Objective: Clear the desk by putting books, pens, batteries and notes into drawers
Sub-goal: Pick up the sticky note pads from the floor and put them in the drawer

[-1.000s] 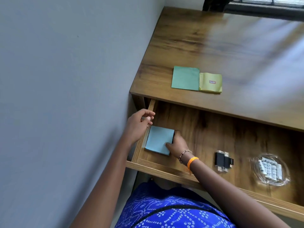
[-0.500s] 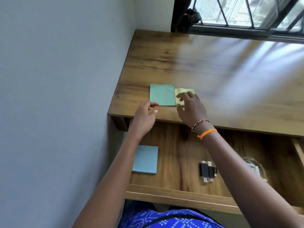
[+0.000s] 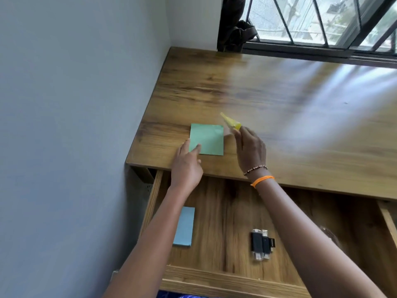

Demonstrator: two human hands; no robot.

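Note:
A green pad of sticky notes [image 3: 209, 138] lies on the wooden desk [image 3: 279, 108] near its front left corner. My left hand [image 3: 187, 164] rests on the pad's lower left corner with straight fingers. My right hand [image 3: 250, 148] holds a yellow pad of notes [image 3: 231, 121] lifted off the desk, tilted on edge just right of the green pad. Below the desk top the drawer [image 3: 225, 280] stands pulled out. A blue pad of notes [image 3: 185, 226] lies at its left side, partly hidden by my left forearm.
Black USB sticks and a card reader [image 3: 261, 244] lie in the drawer's middle. A grey wall runs along the left. A barred window [image 3: 322, 20] and dark cloth [image 3: 238, 33] stand behind the desk. A second drawer's edge [image 3: 388, 222] shows at the right.
My right hand left the blue pad in the drawer, reached up to the desk and lifted the yellow pad. My left hand moved from the drawer's side onto the green pad.

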